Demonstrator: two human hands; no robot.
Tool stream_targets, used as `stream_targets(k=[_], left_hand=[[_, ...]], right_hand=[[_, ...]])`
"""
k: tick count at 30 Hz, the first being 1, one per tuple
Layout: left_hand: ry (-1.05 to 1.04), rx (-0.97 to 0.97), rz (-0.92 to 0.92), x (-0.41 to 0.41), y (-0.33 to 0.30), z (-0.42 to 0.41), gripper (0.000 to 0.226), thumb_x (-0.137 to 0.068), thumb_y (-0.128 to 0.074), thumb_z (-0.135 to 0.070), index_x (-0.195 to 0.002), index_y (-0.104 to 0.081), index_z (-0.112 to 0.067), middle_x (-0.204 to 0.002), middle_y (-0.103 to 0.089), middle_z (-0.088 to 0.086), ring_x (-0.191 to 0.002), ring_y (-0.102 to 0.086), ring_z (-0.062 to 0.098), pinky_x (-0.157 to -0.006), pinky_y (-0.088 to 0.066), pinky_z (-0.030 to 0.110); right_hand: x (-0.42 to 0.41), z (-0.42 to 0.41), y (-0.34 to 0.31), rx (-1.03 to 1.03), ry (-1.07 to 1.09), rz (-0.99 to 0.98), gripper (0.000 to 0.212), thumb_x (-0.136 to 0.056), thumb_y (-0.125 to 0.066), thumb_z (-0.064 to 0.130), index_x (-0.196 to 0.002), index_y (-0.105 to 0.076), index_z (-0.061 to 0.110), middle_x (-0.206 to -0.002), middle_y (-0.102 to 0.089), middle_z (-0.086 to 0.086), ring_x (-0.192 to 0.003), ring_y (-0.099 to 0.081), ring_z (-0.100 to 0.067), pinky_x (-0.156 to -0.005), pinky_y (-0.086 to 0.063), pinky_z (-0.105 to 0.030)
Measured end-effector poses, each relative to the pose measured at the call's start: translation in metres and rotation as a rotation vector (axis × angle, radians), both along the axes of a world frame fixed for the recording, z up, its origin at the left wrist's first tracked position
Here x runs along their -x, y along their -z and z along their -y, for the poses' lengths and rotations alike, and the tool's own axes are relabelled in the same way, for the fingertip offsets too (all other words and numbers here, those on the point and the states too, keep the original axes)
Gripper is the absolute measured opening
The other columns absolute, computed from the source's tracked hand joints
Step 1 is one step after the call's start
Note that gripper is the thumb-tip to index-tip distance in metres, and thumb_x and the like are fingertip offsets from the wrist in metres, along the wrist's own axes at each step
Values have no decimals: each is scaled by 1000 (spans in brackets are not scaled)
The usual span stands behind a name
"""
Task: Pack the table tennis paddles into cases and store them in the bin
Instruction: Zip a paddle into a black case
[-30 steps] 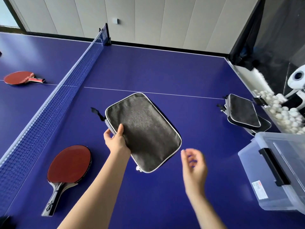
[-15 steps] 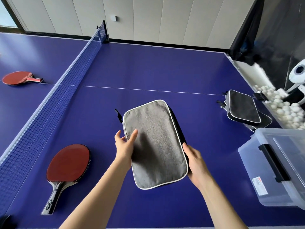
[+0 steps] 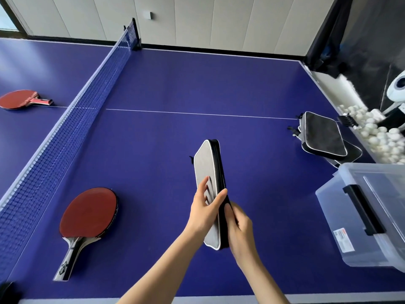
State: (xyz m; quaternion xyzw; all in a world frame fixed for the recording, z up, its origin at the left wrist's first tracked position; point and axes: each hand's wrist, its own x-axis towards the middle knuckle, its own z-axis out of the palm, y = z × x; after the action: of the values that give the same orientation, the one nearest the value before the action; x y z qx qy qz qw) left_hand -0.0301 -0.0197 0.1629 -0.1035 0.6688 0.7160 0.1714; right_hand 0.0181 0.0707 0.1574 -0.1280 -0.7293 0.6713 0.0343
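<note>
Grey case (image 3: 208,172) held on edge above the table (image 3: 175,84), zipper side up. Left hand (image 3: 205,212) grips its grey face, thumb over the black edge; right hand (image 3: 237,227) clasps the near end. Red paddle (image 3: 89,212) lies flat to the left, by the net (image 3: 65,130). Bin (image 3: 368,216) stands at right.

Blue table (image 3: 197,84), net (image 3: 72,119), heap of white balls (image 3: 381,137), panelled wall (image 3: 219,18)
</note>
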Motion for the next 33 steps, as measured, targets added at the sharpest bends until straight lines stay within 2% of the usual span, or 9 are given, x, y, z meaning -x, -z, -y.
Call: stream_targets(k=[4, 8, 11, 15, 17, 19, 23, 28, 33], left_hand=[[-1, -1, 3, -1, 1, 6, 57, -84, -69, -43, -133, -41, -48, -127, -49, -24, -124, -50, 8, -105, -44, 37], [-17, 31, -4, -2, 5, 21, 62, -81, -76, -33, -134, -45, -43, -129, -51, -14, -110, -61, 10, -85, -56, 39], [-13, 65, 7, -4, 11, 32, 53, -85, -72, -26, -131, -49, -40, -128, -54, -9, -104, -64, 10, -80, -59, 41], [-68, 69, -9, -6, 18, 49, 33, -94, -57, -13, -122, -57, -29, -119, -65, -3, -89, -70, 10, -70, -61, 37], [-142, 133, -15, -4, 23, 65, 32, -92, -52, -9, -114, -61, -30, -106, -70, -2, -79, -69, 10, -64, -56, 28], [-223, 209, 30, 0, 33, 85, 32, -89, -51, -8, -111, -63, -28, -99, -73, 0, -79, -67, 15, -69, -54, 30], [-327, 260, 174, 5, 66, 120, 31, -88, -51, -6, -111, -65, -21, -87, -74, 0, -66, -63, 17, -64, -52, 31], [-327, 268, 310, 5, 113, 150, 35, -88, -53, 0, -117, -64, -17, -89, -72, 3, -71, -69, 20, -63, -54, 30], [-296, 350, 319, 9, 138, 152, 33, -91, -54, -2, -119, -62, -18, -108, -70, 8, -93, -68, 26, -87, -55, 42]], right_hand=[[1, -5, 0, -42, -4, 20, 25, -100, -44, 19, -97, -69, 22, -90, -73, 5, -84, -67, -7, -71, -51, -17], [0, -13, 2, -64, -39, 38, 25, -100, -46, 20, -90, -68, 16, -75, -68, 6, -68, -58, -3, -64, -45, -14], [-2, -17, 7, -75, -60, 50, 34, -100, -46, 23, -67, -55, 21, -55, -46, 14, -53, -37, -1, -52, -34, -14], [-5, -31, 17, -72, -19, 64, 40, -99, -46, 32, -63, -33, 18, -59, -25, 6, -56, -23, -10, -51, -22, -23], [-8, -45, 24, -29, 43, 100, 41, -99, -46, 33, -67, -36, 10, -63, -29, 0, -60, -27, -16, -56, -26, -29], [-10, -63, 33, 76, 137, 169, 37, -100, -46, 30, -77, -54, 2, -72, -54, -7, -69, -47, -19, -66, -40, -35], [-15, -101, 58, 259, 276, 361, 26, -99, -48, 25, -96, -70, 12, -101, -73, -9, -96, -68, -25, -90, -52, -43], [-31, -133, 92, 235, 285, 555, 23, -98, -50, 20, -101, -69, 7, -96, -74, -9, -89, -68, -25, -74, -53, -38], [-29, -149, 121, 83, 288, 666, 23, -97, -53, 14, -94, -66, -4, -87, -68, -17, -74, -63, -25, -62, -53, -33]])
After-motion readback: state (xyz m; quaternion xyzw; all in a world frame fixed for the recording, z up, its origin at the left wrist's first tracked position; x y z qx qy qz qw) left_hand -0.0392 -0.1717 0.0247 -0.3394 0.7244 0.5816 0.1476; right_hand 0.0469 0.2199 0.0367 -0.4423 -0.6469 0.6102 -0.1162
